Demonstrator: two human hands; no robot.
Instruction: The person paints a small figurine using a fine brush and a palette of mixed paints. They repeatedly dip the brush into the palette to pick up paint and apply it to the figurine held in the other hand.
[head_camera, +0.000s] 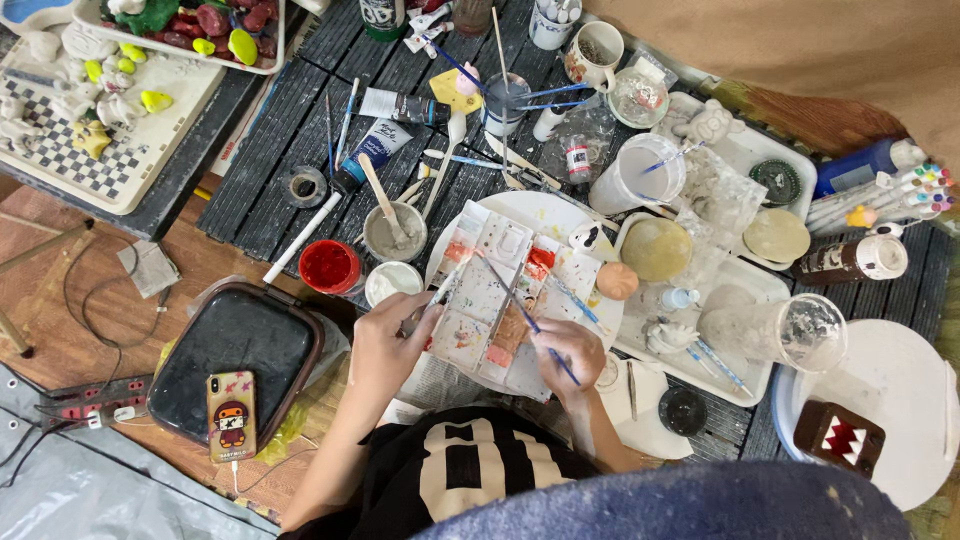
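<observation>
Observed: the right hand (568, 350) is closed in a pen grip on a thin blue-handled paintbrush (528, 318). The brush's long axis runs from the hand up and to the left, with its tip over the white rectangular plastic paint palette (505, 245). The left hand (392, 345) is curled around a second, pale-handled brush (440, 292) at the palette's near left corner. The palette lies directly beyond both hands, between them; the right hand is nearer its orange wells.

Packages: a white-and-blue paint tube (372, 152) lies far left of the palette. A red-filled round pot (329, 266) stands left. A brown bottle with white cap (850, 260) lies far right. A patterned phone (231, 415) rests on a dark tray (200, 350), near left.
</observation>
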